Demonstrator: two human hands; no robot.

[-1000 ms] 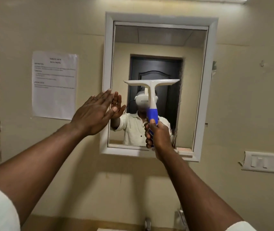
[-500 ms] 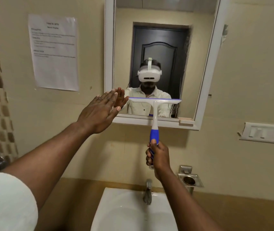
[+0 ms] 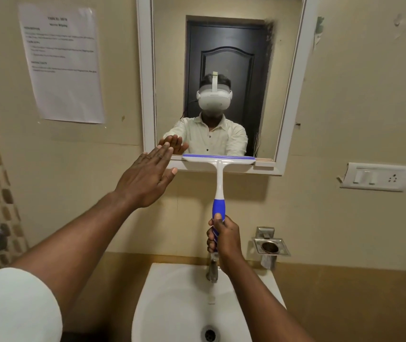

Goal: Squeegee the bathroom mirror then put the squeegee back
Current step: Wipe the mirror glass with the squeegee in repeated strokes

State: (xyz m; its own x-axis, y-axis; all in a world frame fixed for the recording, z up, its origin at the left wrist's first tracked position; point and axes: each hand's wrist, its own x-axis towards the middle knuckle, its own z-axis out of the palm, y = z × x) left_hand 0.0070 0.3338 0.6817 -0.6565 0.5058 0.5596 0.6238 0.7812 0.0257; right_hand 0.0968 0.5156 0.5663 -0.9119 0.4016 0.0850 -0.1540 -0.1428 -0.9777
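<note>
A beige wall (image 3: 345, 95) filled the view, and on it hung the white-framed mirror (image 3: 226, 58), which reflected a dark door and a person in a pale shirt wearing a white headset. Below stood the white sink (image 3: 172, 304), with a metal tap (image 3: 212, 270) at its back edge. A printed paper sheet (image 3: 63, 65) was stuck to the wall left of the mirror; its text was too blurred to read. To the right sat a white switch plate (image 3: 376, 177), and lower down a square metal holder (image 3: 270, 246) was fixed beside the tap.

The squeegee (image 3: 219, 178) stood upright in front of the wall, its wide white head lying level along the bottom edge of the mirror, across the lower frame. Whether the blade touched the glass or only the frame could not be told from this angle. The right hand (image 3: 223, 239) was wrapped closed around the lower end of the blue handle, thumb up along the grip, just above the tap. The left hand (image 3: 147, 180) was spread flat with fingers straight and together, gripping nothing, held up at the lower left corner of the mirror frame, just beside the left tip of the squeegee's head.
</note>
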